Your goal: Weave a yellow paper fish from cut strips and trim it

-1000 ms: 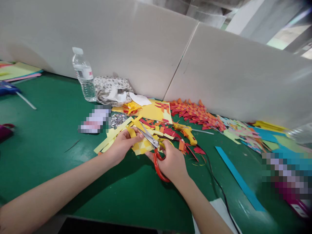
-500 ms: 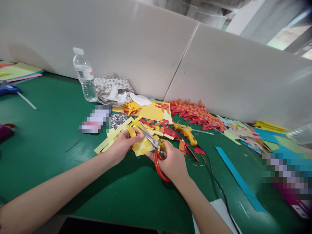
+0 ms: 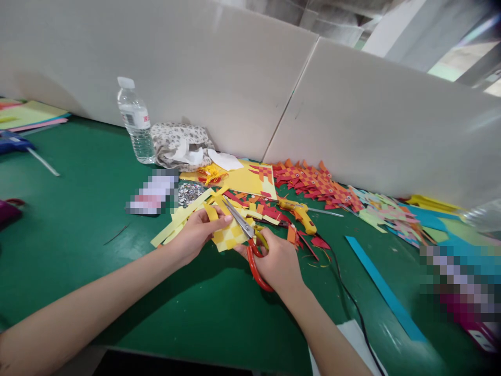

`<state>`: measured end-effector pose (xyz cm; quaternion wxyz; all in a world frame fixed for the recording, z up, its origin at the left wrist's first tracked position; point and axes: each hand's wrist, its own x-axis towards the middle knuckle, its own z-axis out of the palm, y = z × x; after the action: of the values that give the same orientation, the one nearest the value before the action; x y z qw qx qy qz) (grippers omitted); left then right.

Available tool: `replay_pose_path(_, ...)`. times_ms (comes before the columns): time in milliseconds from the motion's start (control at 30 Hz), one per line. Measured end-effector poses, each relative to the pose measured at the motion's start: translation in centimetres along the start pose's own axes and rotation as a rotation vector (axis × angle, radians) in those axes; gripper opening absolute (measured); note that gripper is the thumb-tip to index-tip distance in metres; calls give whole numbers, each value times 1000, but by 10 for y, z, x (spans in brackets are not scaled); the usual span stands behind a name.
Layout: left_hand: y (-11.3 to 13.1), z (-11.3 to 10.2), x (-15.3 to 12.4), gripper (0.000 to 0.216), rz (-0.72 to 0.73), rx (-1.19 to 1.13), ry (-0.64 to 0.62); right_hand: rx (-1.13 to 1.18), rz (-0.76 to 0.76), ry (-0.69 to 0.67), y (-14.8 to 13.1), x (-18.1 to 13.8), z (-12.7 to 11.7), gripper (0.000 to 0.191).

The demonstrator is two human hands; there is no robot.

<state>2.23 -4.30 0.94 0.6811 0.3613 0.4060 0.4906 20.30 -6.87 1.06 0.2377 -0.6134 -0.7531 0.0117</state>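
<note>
My left hand pinches a small woven yellow paper piece just above the green table. In my right hand are red-handled scissors, fingers through the loops. Their steel blades lie across the top of the woven piece and point up and left. Loose yellow paper strips lie under and beside my left hand.
A water bottle and a patterned cloth stand by the white partition. Yellow sheet, red-orange woven shapes, a yellow glue gun with black cord, a blue strip and pastel paper pieces lie right.
The scissors and my right hand shifted slightly up and left along the woven piece. My left hand keeps the same hold.
</note>
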Motion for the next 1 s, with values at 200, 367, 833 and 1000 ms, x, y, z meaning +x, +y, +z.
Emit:
replay_pose_path(200, 1, 0, -1, 27, 12, -10, -11, -15, 0, -19, 2, 0, -1, 38)
replay_pose_path(367, 5, 1, -1, 27, 38, -35, 42, -28, -6, -30, 0, 0, -2, 37)
replay_pose_path(833, 7, 2, -2, 26, 92, -22, 104, -3, -22, -42, -4, -1, -4, 37)
replay_pose_path(1000, 8, 3, -3, 24, 74, -25, 80, 15, -7, -68, -5, -1, -4, 38)
